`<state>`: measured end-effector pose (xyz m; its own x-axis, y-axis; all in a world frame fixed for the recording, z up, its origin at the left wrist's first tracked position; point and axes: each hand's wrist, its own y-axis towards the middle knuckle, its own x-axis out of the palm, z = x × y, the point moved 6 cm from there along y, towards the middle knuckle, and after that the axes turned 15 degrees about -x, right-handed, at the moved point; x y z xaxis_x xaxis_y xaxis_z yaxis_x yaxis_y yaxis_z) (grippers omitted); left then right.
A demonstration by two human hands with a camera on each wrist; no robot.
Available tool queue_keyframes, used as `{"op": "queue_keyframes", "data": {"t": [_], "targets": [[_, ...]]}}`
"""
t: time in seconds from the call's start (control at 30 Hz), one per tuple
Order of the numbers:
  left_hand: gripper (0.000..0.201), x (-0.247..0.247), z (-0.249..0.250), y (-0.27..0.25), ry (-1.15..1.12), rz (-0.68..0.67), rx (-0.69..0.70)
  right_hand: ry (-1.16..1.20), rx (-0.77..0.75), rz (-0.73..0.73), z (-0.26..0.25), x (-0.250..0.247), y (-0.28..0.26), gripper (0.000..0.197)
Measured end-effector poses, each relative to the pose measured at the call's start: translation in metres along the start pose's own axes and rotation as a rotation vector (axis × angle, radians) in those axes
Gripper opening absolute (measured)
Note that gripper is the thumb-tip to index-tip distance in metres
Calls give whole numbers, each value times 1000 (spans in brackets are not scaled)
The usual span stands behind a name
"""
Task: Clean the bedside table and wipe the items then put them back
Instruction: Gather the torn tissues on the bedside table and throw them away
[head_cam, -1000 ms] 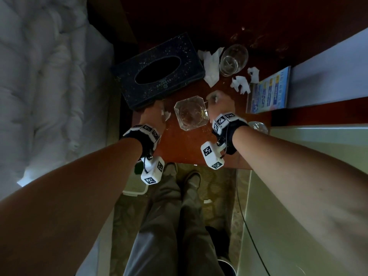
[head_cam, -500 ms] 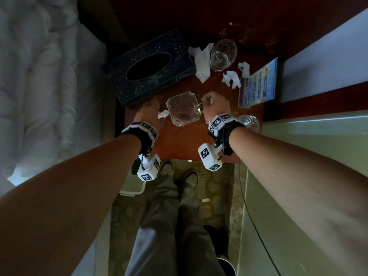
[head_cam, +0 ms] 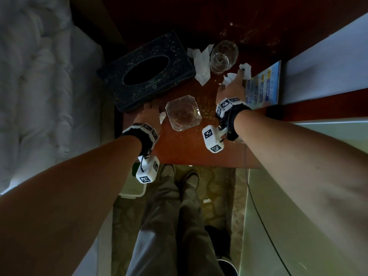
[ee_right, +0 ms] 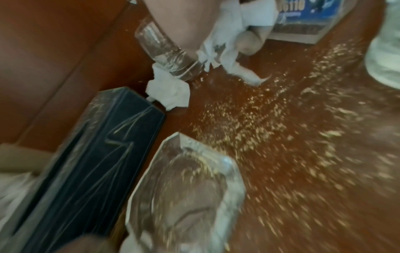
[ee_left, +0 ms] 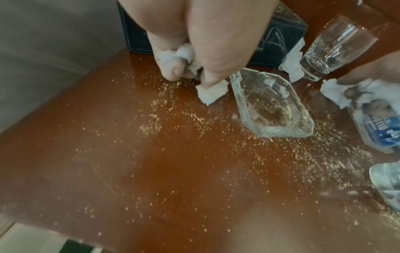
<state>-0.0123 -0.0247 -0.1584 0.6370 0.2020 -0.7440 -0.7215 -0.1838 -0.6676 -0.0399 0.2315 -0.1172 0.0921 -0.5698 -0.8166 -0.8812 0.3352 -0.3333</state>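
tissue [ee_left: 184,56] bunched inside left hand [ee_left: 194,34]

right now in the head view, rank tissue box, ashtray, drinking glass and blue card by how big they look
1. tissue box, clearly largest
2. ashtray and blue card look alike; the card is seen obliquely, so no ranking
3. drinking glass, smallest

Crumb-strewn bedside table [head_cam: 185,154] holds dusty glass ashtray [head_cam: 183,112], tumbler [head_cam: 223,56], tissue box [head_cam: 145,72].
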Motion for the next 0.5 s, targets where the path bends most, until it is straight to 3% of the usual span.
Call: {"op": "queue_keyframes", "data": {"t": [0.1,0.2,0.27,0.37,0.5], "targets": [[43,-4,2,-1,-41,5,11,-178,-9,-167,-2,14,8,66],[36,-8,5,-3,-90,-2,20,-434,-160,-352,7,47,27,73],[30,-11,8,-4,-87,-3,6,-361,-109,-281,1,37,31,58],[22,-15,9,-6,-65,13,7,-290,-213,-253,-15,17,16,38],[24,-19,10,-9,-92,6,40,-265,-139,-261,-19,1,-1,47]]}}
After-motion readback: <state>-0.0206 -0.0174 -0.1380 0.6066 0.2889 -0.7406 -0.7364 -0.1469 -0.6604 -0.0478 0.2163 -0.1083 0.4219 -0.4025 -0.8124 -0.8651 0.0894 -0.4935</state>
